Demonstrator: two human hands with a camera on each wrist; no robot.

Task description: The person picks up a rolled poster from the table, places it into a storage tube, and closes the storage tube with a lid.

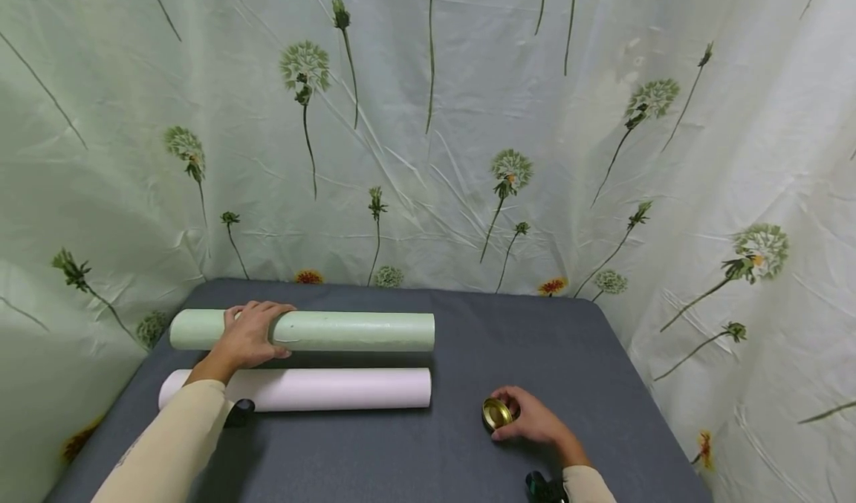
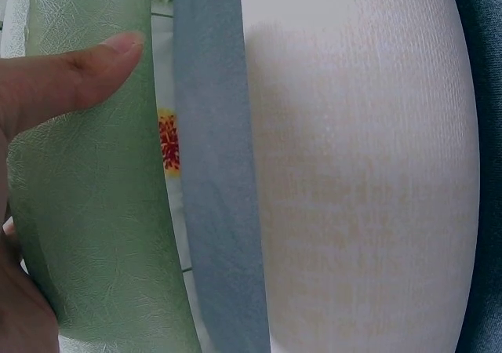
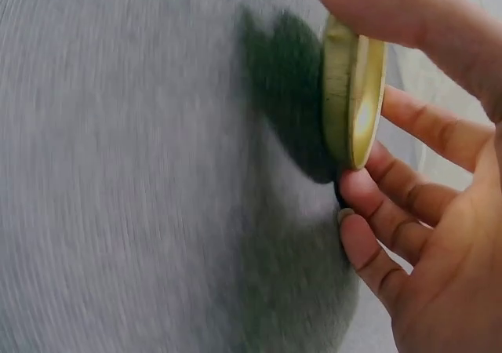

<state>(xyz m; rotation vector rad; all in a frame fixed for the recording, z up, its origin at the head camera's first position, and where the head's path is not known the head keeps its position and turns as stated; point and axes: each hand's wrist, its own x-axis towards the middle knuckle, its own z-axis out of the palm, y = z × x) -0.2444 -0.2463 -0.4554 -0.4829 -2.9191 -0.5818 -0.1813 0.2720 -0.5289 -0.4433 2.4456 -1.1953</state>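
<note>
A pale green wallpaper roll [image 1: 361,331] lies lengthwise across the back left of the table. My left hand [image 1: 249,337] grips it from above near its left part, fingers over the far side and thumb on the near side. In the left wrist view the thumb [image 2: 86,78] lies against its textured green surface. Parallel and nearer to me is a whitish wallpaper roll [image 1: 341,389], passing under my left wrist. At the right, my right hand [image 1: 531,417] pinches a small, shallow, round gold-coloured metal piece [image 1: 496,414] by its edge, its hollow shiny side showing.
A dark grey cloth [image 1: 374,458] covers the table. Behind and at both sides hangs a pale curtain [image 1: 428,191] printed with dandelions, meeting the table's edges. In the right wrist view a dark shadow [image 3: 290,94] falls on the cloth beside the gold piece.
</note>
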